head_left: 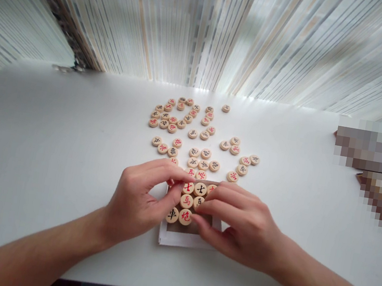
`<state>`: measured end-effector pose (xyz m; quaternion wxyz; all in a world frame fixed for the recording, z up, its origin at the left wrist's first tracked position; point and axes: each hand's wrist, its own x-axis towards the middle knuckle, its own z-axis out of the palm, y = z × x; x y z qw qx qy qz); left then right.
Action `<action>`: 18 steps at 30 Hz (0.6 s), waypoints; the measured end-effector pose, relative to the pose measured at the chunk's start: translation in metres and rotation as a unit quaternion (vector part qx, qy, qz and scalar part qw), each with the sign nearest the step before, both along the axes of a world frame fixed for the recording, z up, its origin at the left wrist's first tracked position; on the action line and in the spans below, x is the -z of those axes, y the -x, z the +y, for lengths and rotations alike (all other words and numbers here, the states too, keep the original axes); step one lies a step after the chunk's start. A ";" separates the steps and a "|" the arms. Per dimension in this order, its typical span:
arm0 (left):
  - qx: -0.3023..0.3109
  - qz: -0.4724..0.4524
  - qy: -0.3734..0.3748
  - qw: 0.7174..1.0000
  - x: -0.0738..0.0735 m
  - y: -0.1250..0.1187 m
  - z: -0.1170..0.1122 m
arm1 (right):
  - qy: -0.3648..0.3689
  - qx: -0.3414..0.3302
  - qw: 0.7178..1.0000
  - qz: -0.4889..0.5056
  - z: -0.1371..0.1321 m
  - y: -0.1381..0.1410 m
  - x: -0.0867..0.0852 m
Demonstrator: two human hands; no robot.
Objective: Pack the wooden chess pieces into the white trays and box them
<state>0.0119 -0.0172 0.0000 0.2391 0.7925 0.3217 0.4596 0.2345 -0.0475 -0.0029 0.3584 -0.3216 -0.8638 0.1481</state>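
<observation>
A small white-rimmed box (182, 241) lies on the white table (44, 162) in front of me, with several round wooden Chinese chess pieces (186, 202) laid flat in rows inside. My left hand (139, 200) rests at the box's left edge, thumb and fingers pinched over the top-left corner, where a red-marked piece partly shows under the fingertips. My right hand (240, 222) lies over the box's right side, fingers curled and pressing on a piece there. Many more loose chess pieces (184, 117) lie scattered beyond the box.
Striped curtains (231, 32) hang behind the table's far edge. Two blurred objects (373, 149) sit at the right side of the table. The near table edge runs just below my forearms.
</observation>
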 end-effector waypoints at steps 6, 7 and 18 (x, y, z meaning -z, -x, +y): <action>-0.033 0.009 -0.001 0.999 -0.001 0.004 0.006 | -0.015 0.151 0.985 0.077 0.023 -0.025 -0.002; -0.039 0.010 0.000 0.999 -0.001 0.004 0.007 | -0.014 0.177 0.980 0.087 0.027 -0.029 -0.002; -0.068 0.030 0.006 0.997 0.003 0.011 0.018 | 0.006 0.332 0.919 0.212 0.059 -0.066 0.003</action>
